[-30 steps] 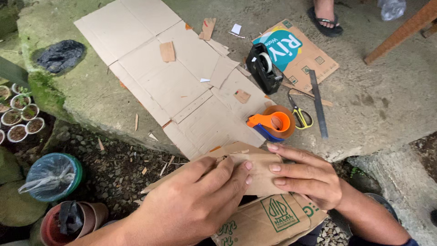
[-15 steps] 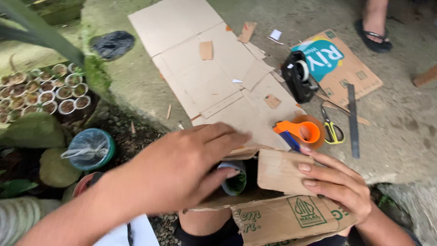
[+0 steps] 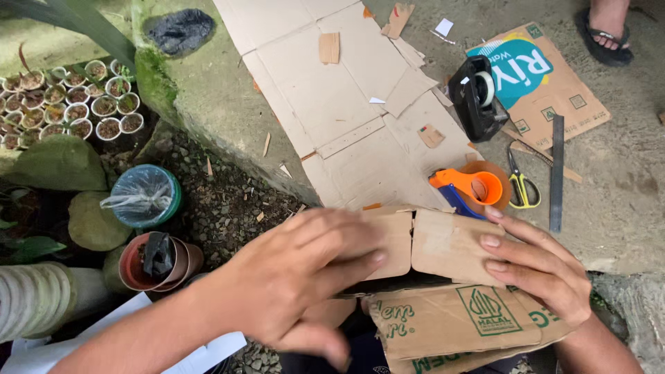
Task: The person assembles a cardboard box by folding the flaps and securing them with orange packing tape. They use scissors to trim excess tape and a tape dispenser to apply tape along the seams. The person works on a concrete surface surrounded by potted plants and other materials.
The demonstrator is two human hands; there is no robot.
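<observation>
On the person's lap: a small cardboard box (image 3: 422, 277), at the near edge of the concrete slab (image 3: 623, 201).
Left hand (image 3: 298, 277): fingers spread flat, pressing the left top flap (image 3: 395, 239) down; nothing gripped.
Right hand (image 3: 540, 266): fingers straight and together, flat on the right flap (image 3: 450, 246).
Flaps: edges nearly meeting.
Just beyond: orange tape dispenser (image 3: 471, 187), yellow-handled scissors (image 3: 519, 183), metal ruler (image 3: 556, 173), black tape dispenser (image 3: 476, 97).
Further back: flattened cardboard sheet (image 3: 332, 90).

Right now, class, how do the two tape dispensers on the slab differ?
The black dispenser is a desk type holding a small pale roll; the orange dispenser is a handheld gun with a blue handle and brown tape. The black one lies farther from the hands. Both rest beside the flattened cardboard.
</observation>
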